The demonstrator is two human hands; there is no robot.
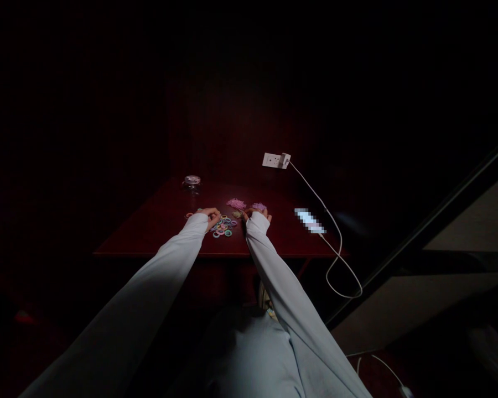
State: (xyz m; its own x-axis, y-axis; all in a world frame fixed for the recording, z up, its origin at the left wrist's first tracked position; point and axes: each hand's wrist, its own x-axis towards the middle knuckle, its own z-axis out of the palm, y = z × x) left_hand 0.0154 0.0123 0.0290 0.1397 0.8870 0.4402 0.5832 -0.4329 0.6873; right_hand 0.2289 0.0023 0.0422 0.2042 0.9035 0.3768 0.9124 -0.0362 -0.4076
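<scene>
While left hand [212, 214] is beside rings [223, 226], right hand [254, 210] by purple pile [259, 205]

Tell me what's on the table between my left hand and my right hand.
The head view shows colourful rings between your left hand and right hand, plus a small yellowish pile near the right; a pink pile lies slightly farther back.

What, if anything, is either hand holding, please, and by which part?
It cannot be told: the left hand is at the multicoloured rings, the right hand at the purple pile, but both are too small and dark to show any hold.
</scene>
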